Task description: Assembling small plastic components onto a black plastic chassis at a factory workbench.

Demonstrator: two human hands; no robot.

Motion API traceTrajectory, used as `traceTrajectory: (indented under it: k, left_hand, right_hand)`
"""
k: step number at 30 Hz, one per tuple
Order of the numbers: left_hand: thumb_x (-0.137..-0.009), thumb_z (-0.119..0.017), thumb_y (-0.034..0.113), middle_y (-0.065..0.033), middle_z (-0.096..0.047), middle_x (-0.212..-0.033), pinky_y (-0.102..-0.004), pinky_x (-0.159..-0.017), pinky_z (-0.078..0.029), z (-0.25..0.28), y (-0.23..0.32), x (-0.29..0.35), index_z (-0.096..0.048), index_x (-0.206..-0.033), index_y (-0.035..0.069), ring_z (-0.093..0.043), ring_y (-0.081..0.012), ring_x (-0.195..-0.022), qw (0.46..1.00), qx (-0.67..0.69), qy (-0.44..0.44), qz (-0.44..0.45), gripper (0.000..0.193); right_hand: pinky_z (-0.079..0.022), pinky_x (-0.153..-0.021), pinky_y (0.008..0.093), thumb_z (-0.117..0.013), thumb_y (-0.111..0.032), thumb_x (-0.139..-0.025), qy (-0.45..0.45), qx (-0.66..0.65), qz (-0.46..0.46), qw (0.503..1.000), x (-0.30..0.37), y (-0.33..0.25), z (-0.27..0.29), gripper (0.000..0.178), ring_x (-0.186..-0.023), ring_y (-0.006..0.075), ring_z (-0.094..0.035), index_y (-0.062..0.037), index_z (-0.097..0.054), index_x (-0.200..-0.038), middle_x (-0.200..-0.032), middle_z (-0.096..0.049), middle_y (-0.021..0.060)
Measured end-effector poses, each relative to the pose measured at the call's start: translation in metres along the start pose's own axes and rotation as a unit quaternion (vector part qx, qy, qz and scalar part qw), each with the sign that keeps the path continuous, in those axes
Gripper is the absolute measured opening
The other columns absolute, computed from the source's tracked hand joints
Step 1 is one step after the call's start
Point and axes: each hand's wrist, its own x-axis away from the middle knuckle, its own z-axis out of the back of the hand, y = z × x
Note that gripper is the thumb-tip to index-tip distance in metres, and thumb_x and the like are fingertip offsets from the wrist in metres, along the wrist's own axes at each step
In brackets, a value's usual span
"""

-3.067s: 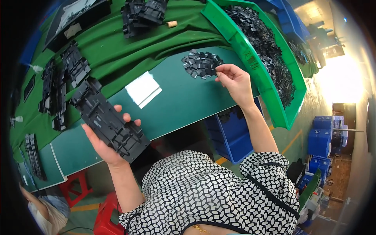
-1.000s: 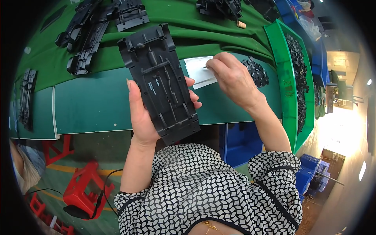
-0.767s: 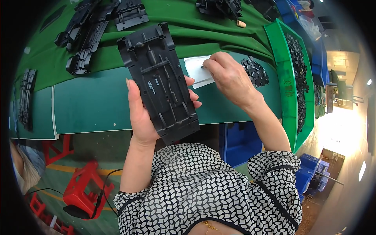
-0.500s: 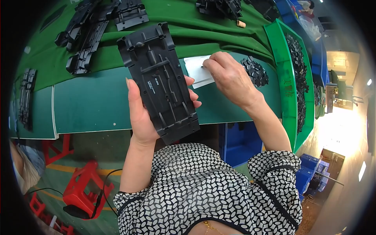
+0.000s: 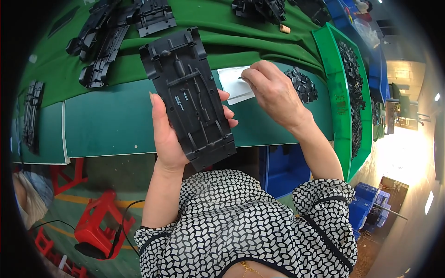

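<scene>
A long black plastic chassis plate [image 5: 192,99], moulded with rods and ribs, is tilted up in front of me above the table's near edge. My left hand [image 5: 168,141] is closed around its lower half, thumb on the left side and fingertips showing past the right side. My right hand [image 5: 276,95] pinches thumb and fingers together over a white sheet or pad [image 5: 234,92] on the table. A tiny dark thing shows at those fingertips, too small to name. Just right of this hand lies a pile of small black plastic pieces [image 5: 303,86].
A green bin [image 5: 343,99] full of small black parts stands at the right. More black chassis parts [image 5: 99,62] lie on the green cloth [image 5: 222,37] at the far side. Below the table are a blue crate [image 5: 285,173] and a red stool [image 5: 98,224].
My right hand has shifted very slightly over the white pad, its fingertips still pinched. The left hand and the chassis plate are nearly unmoved.
</scene>
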Motion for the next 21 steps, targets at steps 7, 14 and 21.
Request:
traceTrajectory:
  k: [7, 14, 21]
  left_hand:
    - [-0.086, -0.019, 0.071, -0.0226, -0.050, -0.120, -0.0454, -0.083, -0.051, -0.001, 0.001, 0.000, -0.038, -0.127, -0.008, -0.060, -0.0314, -0.096, 1.000, 0.004, 0.010, 0.009, 0.091]
    - [-0.086, -0.019, 0.071, -0.0225, -0.051, -0.119, -0.0456, -0.083, -0.051, 0.000, 0.000, -0.001, -0.039, -0.127, -0.008, -0.060, -0.0316, -0.095, 1.000, 0.000, 0.002, -0.002, 0.092]
    - [-0.086, -0.019, 0.071, -0.0226, -0.050, -0.120, -0.0466, -0.084, -0.051, -0.001, 0.000, -0.001, -0.038, -0.128, -0.008, -0.059, -0.0315, -0.096, 1.000, 0.010, 0.007, 0.009, 0.091]
  right_hand:
    - [-0.046, -0.064, 0.0340, -0.065, -0.007, -0.080, 0.020, -0.188, -0.196, 0.962, -0.002, -0.006, 0.001, 0.008, -0.078, 0.0242, -0.055, -0.0024, -0.066, -0.086, -0.081, -0.054, 0.0094]
    - [-0.043, -0.069, 0.0319, -0.069, -0.011, -0.076, 0.066, -0.191, -0.227, 0.953, 0.006, 0.002, -0.010, 0.012, -0.080, 0.0213, -0.052, -0.0039, -0.069, -0.086, -0.078, -0.053, 0.0069]
    - [-0.040, -0.068, 0.0236, -0.072, -0.010, -0.075, 0.079, -0.208, -0.260, 0.939, 0.012, 0.005, -0.020, 0.013, -0.078, 0.0119, -0.047, -0.0052, -0.071, -0.088, -0.080, -0.047, 0.0004]
